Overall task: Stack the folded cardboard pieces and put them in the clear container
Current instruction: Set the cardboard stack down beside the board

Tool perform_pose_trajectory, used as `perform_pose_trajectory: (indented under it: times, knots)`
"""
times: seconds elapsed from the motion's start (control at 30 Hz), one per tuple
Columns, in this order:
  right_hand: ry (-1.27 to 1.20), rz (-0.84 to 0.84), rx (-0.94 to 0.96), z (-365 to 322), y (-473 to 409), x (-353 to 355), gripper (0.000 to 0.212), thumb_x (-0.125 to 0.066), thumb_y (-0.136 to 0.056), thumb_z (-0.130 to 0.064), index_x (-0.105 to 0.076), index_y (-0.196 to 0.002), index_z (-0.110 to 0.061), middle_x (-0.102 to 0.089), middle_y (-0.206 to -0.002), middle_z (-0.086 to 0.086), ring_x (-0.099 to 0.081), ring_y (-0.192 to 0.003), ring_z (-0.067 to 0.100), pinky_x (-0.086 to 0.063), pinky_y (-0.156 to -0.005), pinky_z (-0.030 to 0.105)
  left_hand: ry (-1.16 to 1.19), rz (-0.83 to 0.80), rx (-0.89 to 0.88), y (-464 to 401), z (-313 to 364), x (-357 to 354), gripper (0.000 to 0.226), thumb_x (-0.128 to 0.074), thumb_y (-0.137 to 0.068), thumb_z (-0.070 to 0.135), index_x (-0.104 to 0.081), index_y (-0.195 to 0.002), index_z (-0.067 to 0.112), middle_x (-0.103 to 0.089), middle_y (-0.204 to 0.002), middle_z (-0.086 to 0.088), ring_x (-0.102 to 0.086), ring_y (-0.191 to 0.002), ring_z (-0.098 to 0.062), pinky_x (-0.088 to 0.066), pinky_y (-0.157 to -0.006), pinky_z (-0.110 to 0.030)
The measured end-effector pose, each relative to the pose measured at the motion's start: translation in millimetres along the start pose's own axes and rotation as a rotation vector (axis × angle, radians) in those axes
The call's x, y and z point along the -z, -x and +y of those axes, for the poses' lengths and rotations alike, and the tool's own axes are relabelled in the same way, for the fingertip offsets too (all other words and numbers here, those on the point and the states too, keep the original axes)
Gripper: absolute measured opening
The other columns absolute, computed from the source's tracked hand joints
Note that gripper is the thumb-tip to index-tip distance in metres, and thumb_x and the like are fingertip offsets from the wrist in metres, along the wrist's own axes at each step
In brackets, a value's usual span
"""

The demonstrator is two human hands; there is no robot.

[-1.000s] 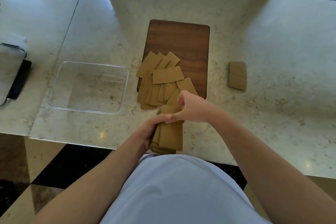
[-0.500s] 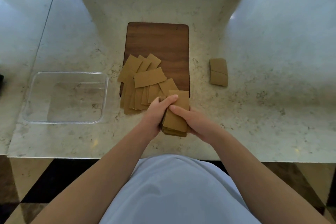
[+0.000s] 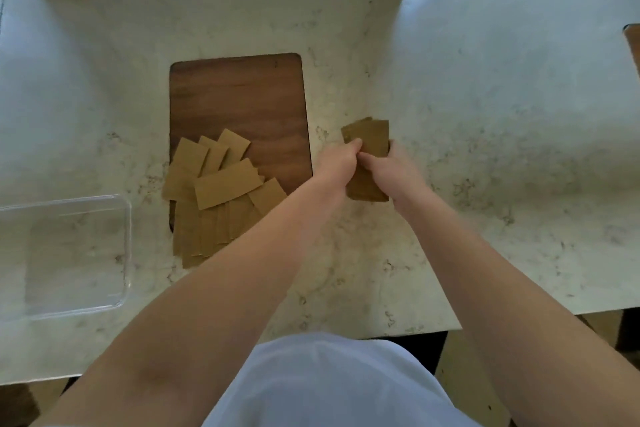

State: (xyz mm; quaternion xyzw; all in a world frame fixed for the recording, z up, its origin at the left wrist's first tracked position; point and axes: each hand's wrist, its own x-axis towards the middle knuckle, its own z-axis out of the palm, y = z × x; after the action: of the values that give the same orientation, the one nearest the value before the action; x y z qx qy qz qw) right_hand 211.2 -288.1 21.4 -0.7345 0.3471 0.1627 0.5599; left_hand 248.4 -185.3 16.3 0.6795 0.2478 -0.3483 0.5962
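Both hands grip one stack of flat brown folded cardboard pieces (image 3: 372, 146) over the pale marbled stone worktop (image 3: 485, 114), just to the right of the dark rectangular wooden board (image 3: 239, 97). The left hand (image 3: 337, 163) pinches the stack's left edge with its fingers curled over the top, and the right hand (image 3: 388, 166) curls round its right side and near end. The stack seems to lie on or just above the stone; the blur does not let me tell which.

A loose fan of further brown cardboard pieces (image 3: 221, 191) lies across the near end of the board and spills onto the worktop. The clear rectangular plastic container (image 3: 69, 253) stands well apart to the left, with nothing visible inside it.

The step in hand looks like squaring the gathered stack. To do it well, keep the thumbs and fingers on opposite long edges, tap the short end on the stone so the edges line up, and hold light pressure so no piece slides out. The fanned pieces should join the stack before it goes across to the container.

The hands cover the stack's middle, so its count and alignment are hidden. The container's left wall is cut off by the frame, and a brown edge at far right is too partial to name.
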Motion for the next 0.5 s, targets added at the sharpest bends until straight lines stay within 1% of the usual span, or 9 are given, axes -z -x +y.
perform_pose_trajectory:
  times: [0.07, 0.13, 0.23, 0.3, 0.33, 0.37, 0.4, 0.47, 0.5]
  knots:
    - [0.04, 0.032, 0.002, -1.9, -17.4, 2.2, 0.053, -0.071, -0.094, -0.032, -0.049, -0.14, -0.018, -0.066, -0.124, 0.005, -0.066, -0.105, 0.024, -0.057, -0.086, 0.038, -0.031, 0.05, 0.023, -13.6, 9.4, -15.7, 0.022, -0.053, -0.106, 0.026, -0.067, -0.107, 0.009, -0.068, -0.096, -0.004, -0.064, -0.088, -0.022, -0.05, -0.066, -0.03]
    - [0.077, 0.068, 0.022, -6.2, -35.6, 5.7, 0.056, -0.069, -0.094, -0.035, -0.048, -0.143, -0.018, -0.066, -0.125, 0.004, -0.066, -0.104, 0.022, -0.054, -0.082, 0.034, -0.063, 0.1, 0.031, -27.5, 20.9, -29.9, 0.029, -0.049, -0.106, 0.025, -0.066, -0.114, 0.004, -0.065, -0.094, -0.004, -0.058, -0.078, -0.016, -0.038, -0.057, -0.028]
    - [0.121, 0.072, 0.038, -12.8, -48.0, 8.8, 0.05, -0.064, -0.094, -0.032, -0.051, -0.14, -0.018, -0.065, -0.112, 0.0, -0.059, -0.08, 0.008, -0.044, -0.061, 0.025, -0.084, 0.16, 0.025, -39.3, 29.9, -45.4, 0.037, -0.045, -0.101, 0.017, -0.065, -0.124, -0.004, -0.068, -0.119, -0.02, -0.062, -0.093, -0.029, -0.04, -0.069, -0.033]
    - [0.162, 0.064, 0.027, -11.3, -50.7, 10.7, 0.033, -0.061, -0.094, -0.024, -0.057, -0.127, -0.018, -0.065, -0.102, -0.001, -0.061, -0.083, 0.017, -0.048, -0.066, 0.031, -0.079, 0.177, 0.034, -37.8, 32.6, -54.4, 0.041, -0.044, -0.096, 0.012, -0.063, -0.129, -0.005, -0.067, -0.127, -0.022, -0.064, -0.105, -0.034, -0.045, -0.073, -0.033]
    - [0.196, 0.086, 0.034, -10.1, -50.5, 12.1, 0.015, -0.059, -0.094, -0.02, -0.061, -0.109, -0.021, -0.063, -0.093, -0.003, -0.062, -0.086, 0.022, -0.051, -0.071, 0.035, -0.069, 0.166, 0.048, -35.8, 33.3, -57.7, 0.044, -0.045, -0.094, 0.012, -0.061, -0.133, -0.004, -0.066, -0.13, -0.022, -0.064, -0.112, -0.035, -0.05, -0.081, -0.036]
    - [0.209, 0.082, 0.043, -8.5, -51.2, 13.1, 0.009, -0.058, -0.094, -0.017, -0.058, -0.091, -0.026, -0.061, -0.084, -0.006, -0.063, -0.088, 0.026, -0.053, -0.074, 0.039, -0.058, 0.152, 0.061, -33.2, 33.1, -59.6, 0.047, -0.046, -0.094, 0.014, -0.058, -0.136, -0.002, -0.064, -0.134, -0.02, -0.063, -0.118, -0.035, -0.053, -0.092, -0.041]
    - [0.224, 0.087, 0.053, -9.7, -49.8, 13.4, 0.018, -0.059, -0.094, -0.017, -0.053, -0.082, -0.029, -0.059, -0.081, -0.007, -0.065, -0.09, 0.028, -0.056, -0.079, 0.042, -0.05, 0.143, 0.068, -30.4, 33.2, -60.7, 0.049, -0.047, -0.093, 0.016, -0.055, -0.139, 0.001, -0.063, -0.136, -0.018, -0.061, -0.121, -0.035, -0.052, -0.1, -0.046]
    - [0.163, 0.051, 0.033, -9.6, -49.8, 16.2, 0.008, -0.063, -0.093, -0.024, -0.059, -0.1, -0.022, -0.067, -0.098, -0.001, -0.067, -0.099, 0.028, -0.057, -0.088, 0.044, -0.032, 0.142, 0.069, -30.9, 32.7, -61.1, 0.051, -0.05, -0.094, 0.022, -0.052, -0.142, 0.005, -0.062, -0.137, -0.014, -0.06, -0.123, -0.032, -0.05, -0.106, -0.047]
    - [0.139, 0.034, 0.014, -9.7, -50.3, 17.3, 0.03, -0.065, -0.091, -0.028, -0.059, -0.119, -0.019, -0.069, -0.111, 0.002, -0.066, -0.105, 0.026, -0.057, -0.091, 0.044, -0.023, 0.141, 0.067, -32.7, 32.2, -60.7, 0.051, -0.051, -0.094, 0.024, -0.053, -0.142, 0.006, -0.062, -0.136, -0.013, -0.06, -0.123, -0.031, -0.049, -0.105, -0.044]
